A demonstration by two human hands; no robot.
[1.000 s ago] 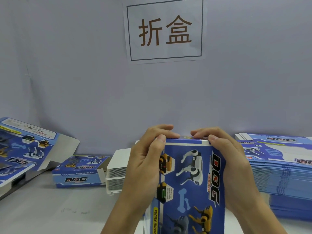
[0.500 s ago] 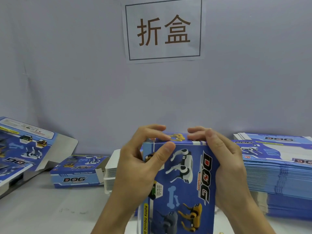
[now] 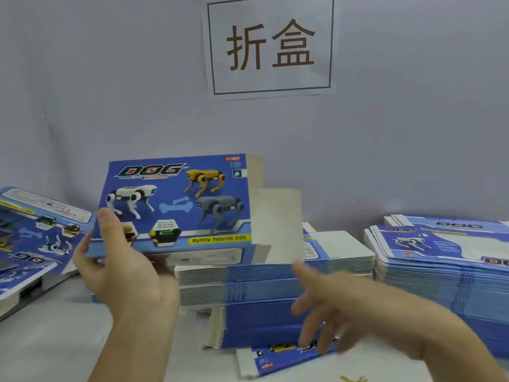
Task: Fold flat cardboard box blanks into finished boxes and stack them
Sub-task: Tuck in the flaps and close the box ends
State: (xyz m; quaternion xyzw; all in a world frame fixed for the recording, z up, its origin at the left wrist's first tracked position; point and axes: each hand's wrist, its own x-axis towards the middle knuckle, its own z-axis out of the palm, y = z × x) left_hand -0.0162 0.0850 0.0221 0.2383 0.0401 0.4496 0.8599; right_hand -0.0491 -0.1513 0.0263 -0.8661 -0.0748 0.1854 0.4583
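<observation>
My left hand [image 3: 121,268] grips the lower left corner of a folded blue box [image 3: 176,205] printed with robot dogs and "DOG". The box is held up with its printed face toward me, and grey flaps [image 3: 275,216] stick out open on its right end. My right hand [image 3: 338,307] is off the box, blurred, fingers spread, low at the right above a flat blank [image 3: 278,357] lying on the table. A tall stack of flat blanks [image 3: 261,285] stands behind both hands.
Another stack of flat blanks [image 3: 440,260] sits at the right. At the left edge, a finished box [image 3: 35,238] lies tilted, its end flap open. A paper sign [image 3: 271,45] hangs on the grey wall. The white table [image 3: 55,348] spreads at the lower left.
The box has been turned from upright to landscape and carried left in my left hand. My right hand has let go and dropped toward the lower right.
</observation>
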